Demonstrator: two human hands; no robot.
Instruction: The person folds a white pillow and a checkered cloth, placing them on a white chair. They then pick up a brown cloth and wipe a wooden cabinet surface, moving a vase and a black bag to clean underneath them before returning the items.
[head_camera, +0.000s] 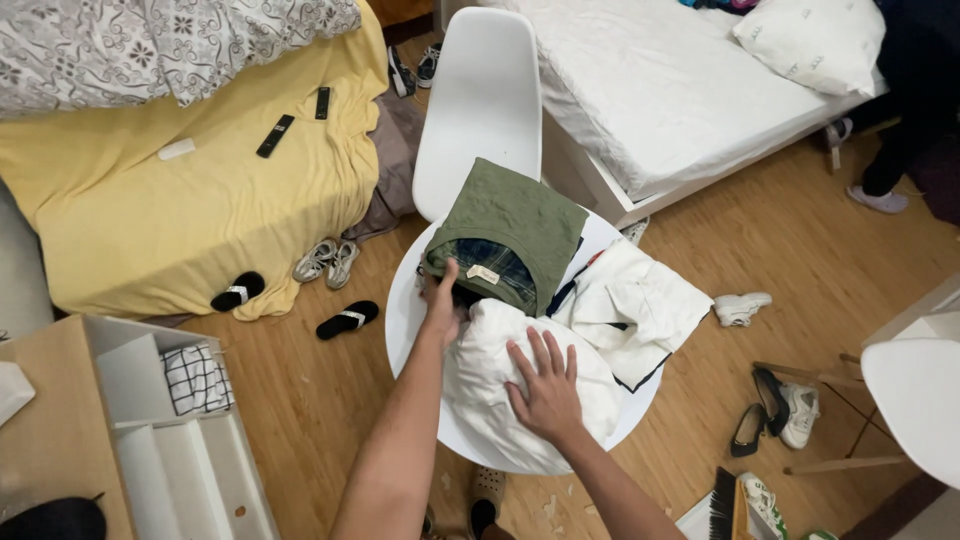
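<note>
A round white table (404, 305) carries a pile of clothes. My left hand (439, 303) reaches under the near edge of a folded green garment (512, 218) with a plaid lining, fingers tucked at a dark item beneath it. My right hand (546, 386) lies flat, fingers spread, on a bunched white garment (490, 390) at the table's front. A second white garment with dark trim (640, 305) hangs over the table's right side.
A white chair (478, 105) stands behind the table. Yellow-covered bed (180, 215) with remotes at left, white mattress (660, 85) at back right. Shoes and slippers lie scattered on the wooden floor. A white shelf unit (150, 440) sits at lower left. Another person stands at the far right.
</note>
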